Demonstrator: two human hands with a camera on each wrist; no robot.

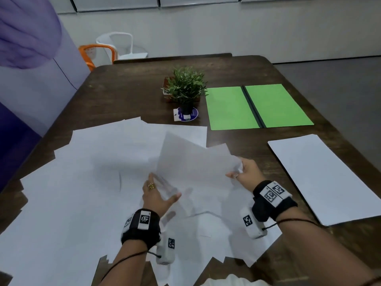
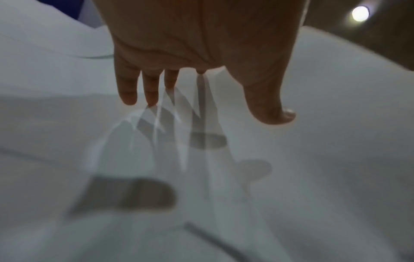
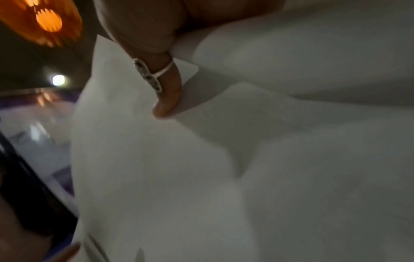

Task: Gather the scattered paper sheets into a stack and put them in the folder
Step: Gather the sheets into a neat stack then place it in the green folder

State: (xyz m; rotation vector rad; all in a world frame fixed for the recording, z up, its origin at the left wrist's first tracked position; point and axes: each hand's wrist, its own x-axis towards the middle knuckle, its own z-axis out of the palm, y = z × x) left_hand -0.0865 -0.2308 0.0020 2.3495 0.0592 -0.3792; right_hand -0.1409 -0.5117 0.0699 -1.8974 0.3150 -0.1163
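Plainly, from the head view, the paper sheets [image 1: 99,172] lie fanned and overlapping across the near left of the dark surface [image 1: 134,89], with one separate sheet [image 1: 321,178] lying alone at the near right. The green folder [image 1: 257,107] lies open and flat at the far right, just beside a small potted plant [image 1: 186,87]. The right hand [image 1: 246,172] pinches the right edge of a lifted sheet [image 1: 195,162], its fingers curled round the crumpled corner, while the left hand [image 1: 158,195] has its fingers spread out flat against the sheet's near left corner — open, holding nothing. The left wrist view shows the left hand [image 2: 201,53] with straight fingers [image 2: 127,88] just above the paper, whose thin, translucent edge lets shadows through. The right wrist view shows a ringed finger [image 3: 167,88] of the right hand pressed into a bowed sheet that sags and folds softly below it. Judging by this, the sheets are very light, limp and slippery on each other; they will crease if gripped at one corner, so they are best taken along two opposite edges and squared against the surface before they go to the folder.
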